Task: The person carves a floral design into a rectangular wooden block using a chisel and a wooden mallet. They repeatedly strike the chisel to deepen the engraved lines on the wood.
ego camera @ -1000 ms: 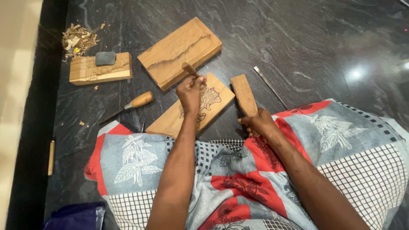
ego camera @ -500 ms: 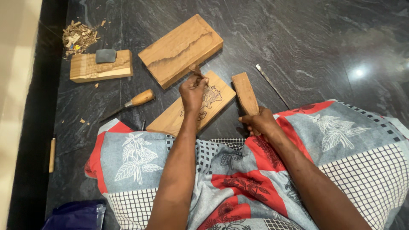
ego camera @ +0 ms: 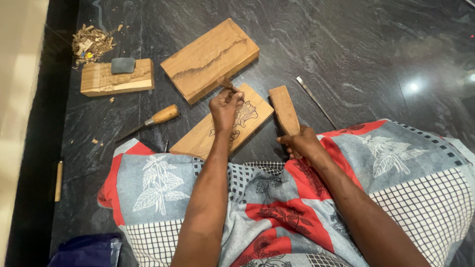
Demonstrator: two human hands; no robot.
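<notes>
No containers in use. Left hand [ego camera: 225, 105] fist-wrapped round a chisel [ego camera: 227, 84], tip on the carved board [ego camera: 222, 123] by the flower relief. Right hand [ego camera: 303, 143] fingers curled tight on the mallet [ego camera: 284, 109], held upright just right of the board, near edge by the lap. Big plank [ego camera: 210, 59] far of the board, touching it. Block [ego camera: 116, 78] far left with a grey stone [ego camera: 122, 65] on top, shavings [ego camera: 90, 42] behind. Spare chisel [ego camera: 153, 120] left, rod [ego camera: 315, 101] right. Versus 0.5 s ago: hands and mallet barely moved.
</notes>
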